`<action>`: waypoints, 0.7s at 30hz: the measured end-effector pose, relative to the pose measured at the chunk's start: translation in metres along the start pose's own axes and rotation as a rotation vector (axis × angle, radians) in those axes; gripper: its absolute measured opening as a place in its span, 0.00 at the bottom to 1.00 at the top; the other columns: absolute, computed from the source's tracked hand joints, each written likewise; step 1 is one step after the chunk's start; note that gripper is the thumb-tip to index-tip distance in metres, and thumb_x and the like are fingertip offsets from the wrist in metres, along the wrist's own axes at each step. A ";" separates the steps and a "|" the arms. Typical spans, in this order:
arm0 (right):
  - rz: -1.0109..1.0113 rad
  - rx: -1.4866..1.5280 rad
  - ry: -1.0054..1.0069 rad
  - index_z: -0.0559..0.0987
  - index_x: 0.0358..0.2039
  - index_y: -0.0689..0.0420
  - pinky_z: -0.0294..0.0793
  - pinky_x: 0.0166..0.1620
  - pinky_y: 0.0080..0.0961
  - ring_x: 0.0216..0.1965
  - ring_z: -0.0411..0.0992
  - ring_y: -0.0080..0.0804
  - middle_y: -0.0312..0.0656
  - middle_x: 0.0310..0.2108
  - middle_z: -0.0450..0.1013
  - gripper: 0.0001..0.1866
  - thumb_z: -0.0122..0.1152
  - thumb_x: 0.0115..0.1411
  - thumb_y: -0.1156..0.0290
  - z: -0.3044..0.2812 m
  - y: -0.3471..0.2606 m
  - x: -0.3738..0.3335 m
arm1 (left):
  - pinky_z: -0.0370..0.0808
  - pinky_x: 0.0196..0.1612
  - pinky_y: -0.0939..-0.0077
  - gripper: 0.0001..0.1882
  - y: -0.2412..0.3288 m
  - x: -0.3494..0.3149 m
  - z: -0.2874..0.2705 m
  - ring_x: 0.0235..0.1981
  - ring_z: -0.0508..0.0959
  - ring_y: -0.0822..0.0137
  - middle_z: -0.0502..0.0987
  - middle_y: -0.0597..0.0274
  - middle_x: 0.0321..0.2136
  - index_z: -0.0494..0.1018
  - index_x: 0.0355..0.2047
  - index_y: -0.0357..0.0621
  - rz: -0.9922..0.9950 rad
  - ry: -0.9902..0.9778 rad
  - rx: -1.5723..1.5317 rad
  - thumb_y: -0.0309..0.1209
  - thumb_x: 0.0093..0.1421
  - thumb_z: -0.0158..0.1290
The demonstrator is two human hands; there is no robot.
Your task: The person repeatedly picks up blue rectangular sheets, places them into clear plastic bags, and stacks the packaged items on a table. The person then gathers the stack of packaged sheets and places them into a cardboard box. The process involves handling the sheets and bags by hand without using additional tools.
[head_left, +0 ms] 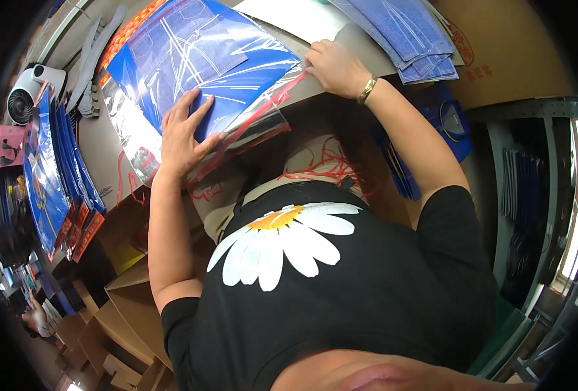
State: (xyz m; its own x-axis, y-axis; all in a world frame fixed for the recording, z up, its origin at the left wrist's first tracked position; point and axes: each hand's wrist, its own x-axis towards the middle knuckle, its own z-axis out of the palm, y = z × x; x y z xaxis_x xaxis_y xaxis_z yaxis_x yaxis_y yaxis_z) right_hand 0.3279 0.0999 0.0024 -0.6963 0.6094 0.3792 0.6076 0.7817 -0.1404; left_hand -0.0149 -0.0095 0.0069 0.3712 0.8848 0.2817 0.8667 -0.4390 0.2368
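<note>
A clear plastic bag (124,120) lies on the table in front of me, with a bright blue flat piece (263,65) and a denim-blue sheet (152,72) inside. My left hand (186,133) rests on the bag with its fingers spread, pressing near its front edge. At the bag's right corner, my right hand (336,67) has its fingers closed on the end of a red strip (253,120) that runs along the near edge. Its fingertips are partly hidden. A gold-coloured bracelet (368,89) circles that wrist.
Denim-blue sheets (400,32) are stacked at the back right beside a cardboard box (504,52). To the left are a white fan (25,94) and packed blue pieces (47,169). Loose red strips (328,163) lie on my lap. Open cartons (129,313) stand lower left.
</note>
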 end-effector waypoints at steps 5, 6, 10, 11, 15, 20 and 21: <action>-0.009 0.055 -0.065 0.72 0.27 0.56 0.66 0.40 0.34 0.36 0.67 0.41 0.42 0.29 0.68 0.03 0.56 0.52 0.74 -0.025 -0.054 -0.035 | 0.54 0.63 0.55 0.36 -0.003 0.003 -0.003 0.62 0.62 0.53 0.63 0.54 0.61 0.71 0.56 0.54 -0.004 -0.047 -0.027 0.55 0.48 0.59; -0.026 0.123 -0.126 0.72 0.27 0.56 0.66 0.39 0.34 0.36 0.67 0.41 0.43 0.29 0.67 0.03 0.56 0.51 0.74 -0.028 -0.074 -0.052 | 0.54 0.63 0.55 0.36 -0.002 0.005 -0.004 0.62 0.62 0.52 0.63 0.54 0.60 0.71 0.56 0.54 0.004 -0.050 -0.039 0.55 0.48 0.58; 0.008 0.412 -0.291 0.73 0.26 0.56 0.68 0.42 0.36 0.36 0.68 0.42 0.43 0.29 0.69 0.04 0.58 0.48 0.74 -0.015 -0.114 -0.120 | 0.54 0.63 0.55 0.36 -0.010 0.003 -0.001 0.62 0.62 0.52 0.64 0.54 0.60 0.72 0.56 0.54 0.019 -0.021 -0.087 0.55 0.49 0.57; 0.101 0.309 -0.418 0.74 0.27 0.57 0.69 0.43 0.36 0.37 0.69 0.43 0.44 0.30 0.69 0.04 0.58 0.48 0.73 -0.011 -0.106 -0.134 | 0.54 0.63 0.55 0.36 -0.015 -0.001 0.000 0.62 0.62 0.52 0.64 0.54 0.60 0.72 0.56 0.54 0.019 -0.009 -0.099 0.55 0.49 0.57; 0.414 -0.058 -1.269 0.76 0.34 0.61 0.71 0.46 0.36 0.44 0.70 0.47 0.49 0.38 0.71 0.09 0.58 0.52 0.72 0.022 -0.062 -0.234 | 0.64 0.59 0.60 0.29 -0.003 0.000 -0.010 0.55 0.69 0.48 0.70 0.48 0.54 0.70 0.56 0.46 -0.072 0.220 -0.519 0.34 0.53 0.60; 0.609 0.168 -0.309 0.75 0.41 0.59 0.71 0.48 0.38 0.47 0.69 0.49 0.50 0.43 0.71 0.14 0.60 0.55 0.69 0.000 -0.068 -0.190 | 0.59 0.62 0.57 0.35 -0.002 -0.055 -0.039 0.61 0.64 0.54 0.67 0.56 0.58 0.71 0.56 0.53 -0.039 0.111 0.002 0.19 0.43 0.49; 0.550 0.228 -0.155 0.75 0.42 0.59 0.71 0.47 0.36 0.46 0.70 0.49 0.50 0.42 0.72 0.15 0.61 0.55 0.68 -0.001 -0.072 -0.170 | 0.59 0.62 0.56 0.37 0.003 -0.067 -0.044 0.62 0.63 0.55 0.67 0.58 0.59 0.70 0.57 0.55 -0.055 0.052 0.100 0.18 0.42 0.48</action>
State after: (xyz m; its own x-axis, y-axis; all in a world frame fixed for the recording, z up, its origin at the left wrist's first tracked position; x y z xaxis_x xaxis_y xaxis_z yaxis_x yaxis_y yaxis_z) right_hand 0.4027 -0.0597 -0.0509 -0.3621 0.9302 0.0609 0.8086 0.3459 -0.4759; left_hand -0.0520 -0.0771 0.0292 0.3063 0.8967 0.3195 0.9154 -0.3696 0.1597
